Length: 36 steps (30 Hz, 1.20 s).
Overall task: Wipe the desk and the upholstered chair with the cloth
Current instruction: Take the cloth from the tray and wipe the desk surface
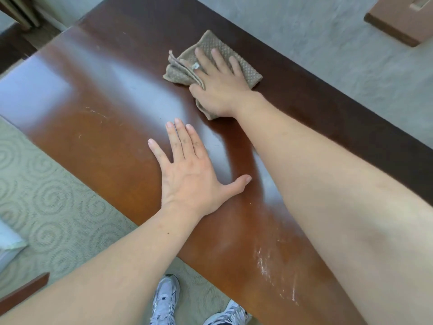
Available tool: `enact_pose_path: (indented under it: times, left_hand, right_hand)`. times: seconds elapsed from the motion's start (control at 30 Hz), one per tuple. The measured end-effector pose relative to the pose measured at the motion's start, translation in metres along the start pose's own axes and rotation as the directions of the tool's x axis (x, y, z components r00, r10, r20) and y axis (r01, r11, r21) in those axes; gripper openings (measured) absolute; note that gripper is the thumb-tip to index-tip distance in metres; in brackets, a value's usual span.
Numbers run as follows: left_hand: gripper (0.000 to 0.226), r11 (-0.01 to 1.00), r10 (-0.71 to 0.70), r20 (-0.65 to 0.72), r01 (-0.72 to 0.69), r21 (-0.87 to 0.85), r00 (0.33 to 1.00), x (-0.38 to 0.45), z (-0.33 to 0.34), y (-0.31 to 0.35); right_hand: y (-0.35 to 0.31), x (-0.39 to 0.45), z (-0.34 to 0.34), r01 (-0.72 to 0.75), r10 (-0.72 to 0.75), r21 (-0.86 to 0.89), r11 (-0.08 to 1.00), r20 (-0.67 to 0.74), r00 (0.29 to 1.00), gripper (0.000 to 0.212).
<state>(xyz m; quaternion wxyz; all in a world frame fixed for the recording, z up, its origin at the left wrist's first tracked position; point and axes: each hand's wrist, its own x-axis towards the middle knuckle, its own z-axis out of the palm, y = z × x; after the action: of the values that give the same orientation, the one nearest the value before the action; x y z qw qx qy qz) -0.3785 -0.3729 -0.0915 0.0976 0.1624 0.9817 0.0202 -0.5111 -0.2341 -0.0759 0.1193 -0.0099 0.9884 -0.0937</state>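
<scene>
right hand (219, 86) lies flat on the folded tan cloth (246, 66) at the tabletop (105, 118) far edge, fingers (216, 58) straight and apart on top, thumb at a fold; left hand (189, 174) flat on bare wood nearby, fingers spread

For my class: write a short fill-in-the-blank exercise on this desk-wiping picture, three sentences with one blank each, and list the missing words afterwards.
1. The right hand presses flat on the ____.
2. The left hand lies flat on the bare ____, holding nothing.
3. White scratches mark the desk near the ____ arm.

Missing words: cloth; desk; right
</scene>
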Motion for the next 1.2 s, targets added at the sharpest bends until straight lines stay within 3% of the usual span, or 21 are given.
enact_pose_path:
  times: [0.1, 0.23, 0.47, 0.67, 0.73, 0.87, 0.97, 1.07, 1.2]
  left_hand:
    - [0.146, 1.0, -0.008, 0.01, 0.008, 0.024, 1.0, 0.0, -0.002, 0.0]
    - [0.146, 0.999, -0.005, 0.014, 0.004, 0.043, 1.0, 0.0, -0.004, 0.0]
    - [0.143, 1.0, 0.021, 0.008, -0.021, 0.007, 1.0, -0.004, -0.004, -0.003]
    - [0.124, 0.997, 0.078, -0.034, -0.079, -0.023, 0.996, -0.007, -0.001, -0.008]
    - [0.12, 0.993, 0.118, -0.043, -0.118, -0.016, 0.992, -0.009, 0.0, -0.008]
    - [0.118, 0.977, 0.213, -0.058, -0.215, -0.019, 0.975, -0.013, 0.001, -0.011]
    - [0.115, 0.947, 0.313, -0.054, -0.316, -0.061, 0.948, -0.023, 0.002, -0.012]
    - [0.113, 0.916, 0.395, -0.037, -0.396, -0.064, 0.918, -0.042, 0.005, -0.014]
    - [0.115, 0.898, 0.439, -0.034, -0.44, -0.021, 0.898, -0.053, 0.008, -0.015]
  right_hand:
    - [0.009, -0.032, 0.007, 0.049, -0.049, -0.009, 0.999, -0.042, 0.998, 0.058]
    - [0.022, -0.067, 0.013, -0.011, 0.012, 0.013, 1.0, -0.058, 0.998, 0.056]
    - [0.044, -0.15, 0.032, -0.237, 0.244, 0.073, 0.969, -0.107, 0.964, 0.059]
    - [0.055, -0.234, 0.052, -0.378, 0.392, 0.132, 0.916, -0.105, 0.914, 0.059]
    - [0.057, -0.267, 0.059, -0.452, 0.474, 0.18, 0.874, -0.111, 0.873, 0.057]
    - [0.04, -0.324, 0.077, -0.631, 0.693, 0.329, 0.702, -0.113, 0.712, 0.064]
    - [0.017, -0.354, 0.087, -0.664, 0.777, 0.469, 0.583, -0.081, 0.625, 0.059]
    - [-0.008, -0.376, 0.093, -0.672, 0.856, 0.612, 0.416, -0.014, 0.517, 0.067]
    - [-0.051, -0.376, 0.101, -0.764, 0.866, 0.477, 0.434, 0.015, 0.501, 0.067]
